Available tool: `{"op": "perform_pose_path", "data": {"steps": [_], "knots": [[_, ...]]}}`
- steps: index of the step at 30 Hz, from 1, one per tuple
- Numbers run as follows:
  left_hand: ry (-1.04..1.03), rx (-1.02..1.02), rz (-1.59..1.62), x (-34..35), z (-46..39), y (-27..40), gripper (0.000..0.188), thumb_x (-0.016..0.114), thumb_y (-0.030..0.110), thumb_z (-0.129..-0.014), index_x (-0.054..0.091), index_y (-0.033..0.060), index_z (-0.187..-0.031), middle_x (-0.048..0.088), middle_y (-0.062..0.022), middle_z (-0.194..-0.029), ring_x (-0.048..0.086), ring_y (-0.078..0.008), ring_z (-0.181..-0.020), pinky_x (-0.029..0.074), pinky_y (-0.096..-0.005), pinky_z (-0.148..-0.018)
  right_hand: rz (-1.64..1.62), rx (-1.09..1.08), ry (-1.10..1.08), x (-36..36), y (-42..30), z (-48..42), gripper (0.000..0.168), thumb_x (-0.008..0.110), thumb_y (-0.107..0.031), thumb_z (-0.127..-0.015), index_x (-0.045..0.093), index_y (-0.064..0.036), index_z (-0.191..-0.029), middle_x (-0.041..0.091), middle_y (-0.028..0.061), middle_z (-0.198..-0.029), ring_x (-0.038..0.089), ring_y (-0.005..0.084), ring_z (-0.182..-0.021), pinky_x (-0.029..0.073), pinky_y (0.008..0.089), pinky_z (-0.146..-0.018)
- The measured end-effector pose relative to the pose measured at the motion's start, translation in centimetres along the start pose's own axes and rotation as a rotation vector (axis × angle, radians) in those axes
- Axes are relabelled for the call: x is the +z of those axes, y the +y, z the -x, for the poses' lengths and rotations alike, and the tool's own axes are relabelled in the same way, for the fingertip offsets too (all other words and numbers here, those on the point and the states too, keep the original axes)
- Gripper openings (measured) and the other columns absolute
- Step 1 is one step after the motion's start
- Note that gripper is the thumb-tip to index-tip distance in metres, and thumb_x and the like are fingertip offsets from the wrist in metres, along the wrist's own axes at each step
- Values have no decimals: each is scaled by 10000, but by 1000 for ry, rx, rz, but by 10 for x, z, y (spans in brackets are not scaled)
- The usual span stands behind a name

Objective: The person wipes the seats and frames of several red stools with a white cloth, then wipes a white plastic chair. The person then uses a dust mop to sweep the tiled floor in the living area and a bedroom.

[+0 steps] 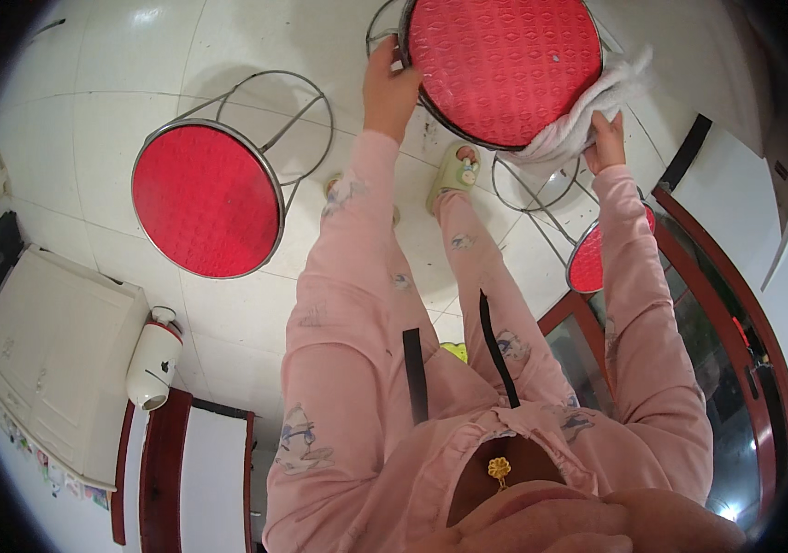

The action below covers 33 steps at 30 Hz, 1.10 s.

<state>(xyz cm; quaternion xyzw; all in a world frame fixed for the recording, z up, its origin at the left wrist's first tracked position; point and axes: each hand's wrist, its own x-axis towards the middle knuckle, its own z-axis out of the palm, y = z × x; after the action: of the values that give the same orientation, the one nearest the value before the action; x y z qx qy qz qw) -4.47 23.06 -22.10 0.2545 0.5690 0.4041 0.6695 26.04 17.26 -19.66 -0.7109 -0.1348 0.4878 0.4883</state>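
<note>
A round stool with a red patterned seat (504,62) is raised and tilted in front of me, its top edge cut off by the frame. My left hand (392,90) grips the metal-rimmed left side of that seat. On the opposite side, my right hand (605,142) clutches a white cloth (567,131), which wraps over the seat's lower right rim. Part of the cloth hangs loose beyond the edge. A small pale mark shows on the red surface.
Another red stool (207,200) with ring-shaped metal legs stands at left. A third red stool (586,259) is partly behind my right forearm. White floor tiles (124,159) lie below. A white cabinet (62,359), a white cylindrical container (154,363) and a red-framed glass door (705,332) border the area.
</note>
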Motion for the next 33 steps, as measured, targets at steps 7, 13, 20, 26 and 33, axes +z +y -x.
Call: {"op": "perform_pose_path", "data": {"steps": [7,13,20,26,33], "knots": [[220,53,182,-33,-32,32,242,564,-14,-770,479,-17,-997,579,-113,-959,562,-209,-840,457,-320,-763,-96,-55,-180,88,-11,0,407,480,47,-771,398,-33,-1162,524,109,-1088,536,248,-971,466,355,-815],[352,151,1,-116,-49,48,268,589,45,-779,464,-13,-1008,571,-125,-945,551,-205,-837,441,-297,-772,746,-430,-134,172,-12,-24,459,534,-99,-806,387,6,-1228,488,154,-1178,463,245,-1096,369,302,-925],[630,725,-1504,-64,-38,93,584,539,356,-781,372,59,-1255,369,-199,-1282,343,-383,-1174,325,-511,-903,7,164,-260,130,-18,32,455,625,-36,-736,436,10,-1148,567,123,-1025,570,227,-912,486,332,-772],[336,767,-1673,9,-44,79,503,427,401,-824,365,234,-1294,257,-75,-1377,184,-334,-1262,155,-543,-975,-218,561,-178,32,38,98,473,571,16,-719,403,24,-1160,553,140,-1044,572,255,-921,497,370,-769],[311,747,-1749,-1,-60,65,545,420,452,-805,337,267,-1310,273,-91,-1387,216,-382,-1263,145,-594,-968,-209,751,-127,19,69,134,520,573,29,-686,394,6,-1174,553,139,-1041,578,257,-907,499,371,-765]]}}
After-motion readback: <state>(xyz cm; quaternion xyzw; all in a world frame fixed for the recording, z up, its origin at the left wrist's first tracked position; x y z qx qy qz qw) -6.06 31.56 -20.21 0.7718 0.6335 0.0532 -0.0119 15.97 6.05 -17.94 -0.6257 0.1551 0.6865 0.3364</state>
